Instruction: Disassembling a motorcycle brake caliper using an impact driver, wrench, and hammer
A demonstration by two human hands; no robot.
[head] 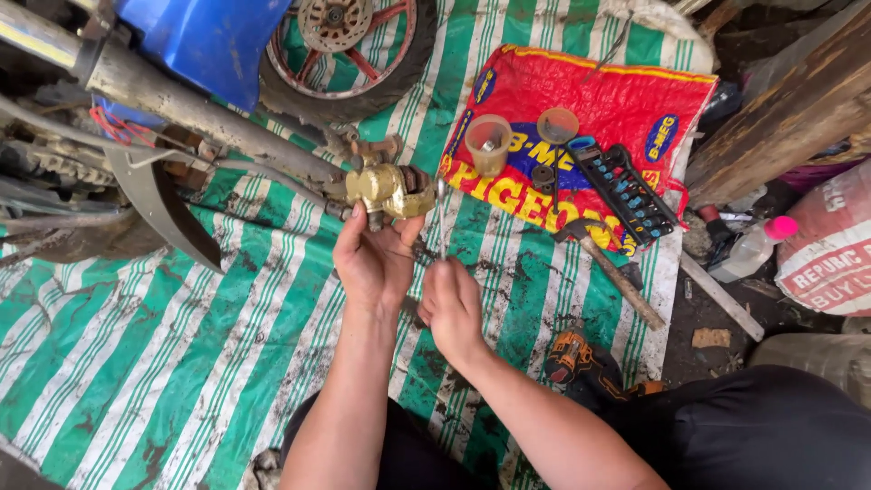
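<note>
My left hand (372, 259) grips a gold brake caliper (392, 189) from below, holding it up over the green-and-white striped tarp (181, 354). The caliper hangs on a hose running left to the motorcycle frame (172, 100). My right hand (451, 304) is closed around a thin metal tool (442, 213) whose shaft points up to the caliper's right side. The tool's tip touches or nearly touches the caliper; the exact contact is too small to tell.
A red sack (590, 109) lies on the tarp with a plastic cup (488, 143), a lid (557, 124), a socket set rail (626, 191) and a hammer (608, 263). A motorcycle wheel (354, 50) is at top. An orange power tool (572, 356) sits by my right knee. A bottle (753, 247) lies at right.
</note>
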